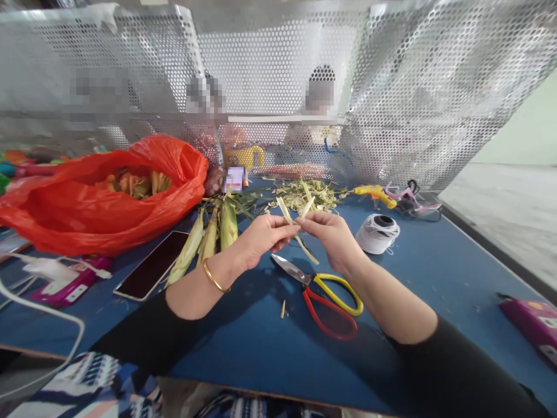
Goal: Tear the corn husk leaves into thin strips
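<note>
Pale strips of corn husk (285,209) are pinched between my fingertips above the blue table, and one end hangs down toward the scissors. My left hand (267,235), with a gold bangle at the wrist, grips the strips from the left. From the right, my right hand (326,232) is closed on them too, its fingertips meeting the left ones. Just below lie scissors (333,296) with one yellow and one red handle, blades pointing up-left. Several leafy corn husks (228,223) rest left of my hands. A heap of husk scraps (308,194) lies behind them.
A red plastic bag (174,168) with husk pieces fills the back left. Before it are a phone (152,264) and a purple power strip (78,281). A white thread spool (378,234) and yellow glue gun (376,194) lie right. A perforated metal screen (278,69) stands behind; people sit beyond.
</note>
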Motion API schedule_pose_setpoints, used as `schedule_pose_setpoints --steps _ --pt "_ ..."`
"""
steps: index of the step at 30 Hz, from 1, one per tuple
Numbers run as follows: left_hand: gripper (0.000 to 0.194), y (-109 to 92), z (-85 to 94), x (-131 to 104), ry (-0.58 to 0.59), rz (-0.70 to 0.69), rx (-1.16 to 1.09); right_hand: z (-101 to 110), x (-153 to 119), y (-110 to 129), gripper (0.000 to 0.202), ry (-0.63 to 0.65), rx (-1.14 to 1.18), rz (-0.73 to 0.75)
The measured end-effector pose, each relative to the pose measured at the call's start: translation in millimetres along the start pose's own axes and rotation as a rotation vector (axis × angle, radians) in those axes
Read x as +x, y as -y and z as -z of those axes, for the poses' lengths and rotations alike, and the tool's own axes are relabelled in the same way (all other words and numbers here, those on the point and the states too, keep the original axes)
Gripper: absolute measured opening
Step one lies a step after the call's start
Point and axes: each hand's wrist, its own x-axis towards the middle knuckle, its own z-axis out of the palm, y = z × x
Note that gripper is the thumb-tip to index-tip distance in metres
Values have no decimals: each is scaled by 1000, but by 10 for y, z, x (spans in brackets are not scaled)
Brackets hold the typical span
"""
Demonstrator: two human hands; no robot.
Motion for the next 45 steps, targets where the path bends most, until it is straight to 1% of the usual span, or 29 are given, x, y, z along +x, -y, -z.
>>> schedule_pose_setpoints --steps 2,6,12,16,20,22,24,25,26,27,28,30,31,34,36,37,38,40,42,43,45 --pt "25 14 -16 -2 -5 -9 43 -50 -19 -16 22 -55 69 37" --pt "22 8 -23 -7 28 -4 78 -65 -29 -16 18 -134 77 89" --pt "21 -11 -16 -8 25 46 100 -74 -31 -63 18 -153 0 97" --pt "15 -10 -6 -8 -12 83 36 -13 22 -78 24 -161 -191 141" --pt "22 -11 18 5 -35 124 -134 107 57 10 30 -119 -415 171" --pt "19 -20 29 14 -35 116 -231 134 21 86 26 -170 -506 278" --pt "16 -30 32 21 -31 104 -330 120 -44 153 22 -278 -630 449" --pt "17 -34 28 22 -31 100 -375 101 -79 173 21 -312 -701 518" --pt "17 -35 21 21 -34 96 -413 75 -109 182 22 -312 -766 551" --pt "18 -33 11 17 -37 87 -441 46 -134 179 23 -286 -819 544" --pt "18 -29 -1 12 -39 69 -459 18 -150 166 24 -243 -858 505" --pt "21 -21 -24 -4 -26 18 -472 -26 -156 121 24 -161 -890 411" --pt "25 -21 -30 -13 -9 -4 -474 -37 -149 99 22 -130 -890 391" --pt "49 -50 6 -27 41 -17 -484 -11 -106 70 19 -73 -894 437" --pt "64 -90 74 -21 76 16 -488 41 -79 91 23 -30 -959 498" --pt "67 -110 114 -13 103 44 -483 69 -68 108 25 -3 -1012 531" --pt "66 -125 154 -5 137 83 -471 95 -60 127 27 31 -1068 566" --pt "53 -140 221 11 177 137 -421 133 -52 162 29 106 -1166 625" --pt "36 -140 264 16 164 135 -311 150 -53 187 28 167 -1244 653" --pt "32 -141 278 12 156 118 -244 153 -56 197 27 186 -1277 656" --pt "32 -160 299 -8 182 91 -132 155 -63 212 26 193 -1319 644"
